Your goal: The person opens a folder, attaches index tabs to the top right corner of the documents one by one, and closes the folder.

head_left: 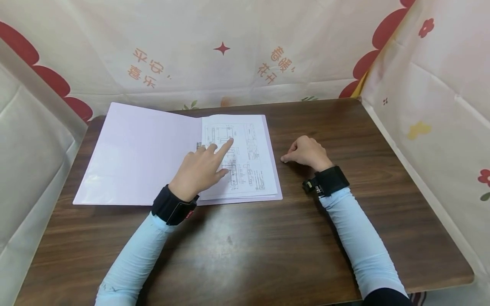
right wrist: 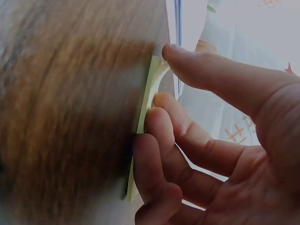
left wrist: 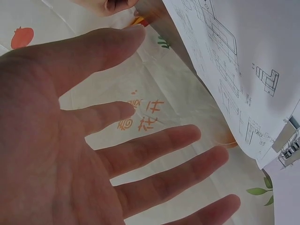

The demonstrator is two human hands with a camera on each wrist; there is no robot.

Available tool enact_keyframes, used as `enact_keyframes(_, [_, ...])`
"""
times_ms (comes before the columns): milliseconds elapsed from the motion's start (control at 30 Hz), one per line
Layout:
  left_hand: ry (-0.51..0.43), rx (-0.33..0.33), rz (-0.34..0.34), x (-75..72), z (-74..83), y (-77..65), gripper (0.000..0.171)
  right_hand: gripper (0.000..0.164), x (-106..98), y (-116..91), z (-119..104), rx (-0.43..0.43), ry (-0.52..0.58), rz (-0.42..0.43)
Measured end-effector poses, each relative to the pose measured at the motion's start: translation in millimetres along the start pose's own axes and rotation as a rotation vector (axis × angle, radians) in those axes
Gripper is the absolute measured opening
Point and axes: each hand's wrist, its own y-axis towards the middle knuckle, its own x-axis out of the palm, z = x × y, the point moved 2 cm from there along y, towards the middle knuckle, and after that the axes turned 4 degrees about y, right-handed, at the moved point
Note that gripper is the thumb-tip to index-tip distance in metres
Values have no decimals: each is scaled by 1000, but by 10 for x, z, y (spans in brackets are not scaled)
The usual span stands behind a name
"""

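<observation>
Sleeves: pale blue on both arms, left sleeve and right sleeve, reaching in from the near edge!
Wristbands: black, one snug on the left wrist, one on the right.
Tabletop: brown wood grain, a bright patch of glare just this side of the folder.
Left hand: fingers well apart, thumb out wide, back of the hand up, over the fold and the inner part of the pages; whether any fingertip touches paper, I cannot tell.
Right hand: on the tabletop, just right of the folder, fingers curled in against a small pad, thumb tip at the pad's raised end; whether thumb and fingers truly pinch it, I cannot tell.
Pad: pale yellow-green, thin, seen almost edge-on under those fingers, its upper layer bending up towards the thumb; from the head it is hidden by the hand.
Pages: white, covered in line drawings, lying on the folder's right half.
Folder: pale lilac, spread flat, its bare cover out to the left.
Clip: metal, down by the fold.
Cloth: cream backdrop behind everything, orange characters, one red star, red scallops at both sides!
</observation>
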Motion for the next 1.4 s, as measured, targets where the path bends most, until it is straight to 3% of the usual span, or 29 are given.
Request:
enact_keyframes(233, [6,25,-33,-4,90,38,79,29,-17,13,43,-18,31,23])
enact_keyframes(367, [-23,105,-97,12,279,109,74,27,-9,42,41,-40,67,25])
enact_keyframes(500, [-25,244,-157,23,597,335,65,26,-31,47,56,-52,103,41])
enact_keyframes(633, [15,371,-153,101,901,663,52,25,-61,54,97,-48,112,53])
enact_keyframes(733, [50,419,-144,209,1056,865,45,25,-56,69,115,-45,120,42])
enact_keyframes(867, [107,398,-184,357,1154,1007,52,25,-37,66,119,-40,128,9])
enact_keyframes(1033, [145,361,-223,443,1183,1032,57,21,-83,19,104,-19,150,-18])
enact_keyframes(1267, [151,356,-210,418,1200,1018,58,20,-254,-39,154,-18,218,-1])
enact_keyframes(1400, [145,354,-233,383,1209,1031,59,22,-287,-34,202,0,184,47])
